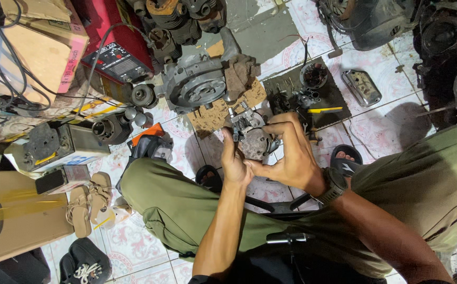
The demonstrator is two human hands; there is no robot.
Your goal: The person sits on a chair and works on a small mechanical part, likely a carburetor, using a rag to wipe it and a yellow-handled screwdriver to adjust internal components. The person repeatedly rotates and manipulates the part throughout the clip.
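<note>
Patterned white-and-pink tiled floor crowded with engine parts

On the tiles lie a large grey cast-metal engine casing on brown cardboard, a dark square mat carrying small metal parts and a yellow-handled tool, an oblong chrome cover, tan sandals, a flat brown cardboard box and a red welding machine.

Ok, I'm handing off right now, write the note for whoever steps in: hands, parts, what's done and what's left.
Left hand: gripping the left edge of the small engine part, thumb up on its top.
Right hand: fingers curled over the part's top and right side; watch on that wrist.
Part is held in the air above the tiled floor, over the knees.
Nearby: large grey engine casing on cardboard, dark mat with small parts and a yellow-handled tool.
Done: part is lifted and held in both hands.
Left: cannot tell from this view; the part's fittings are hidden by the fingers.
</note>
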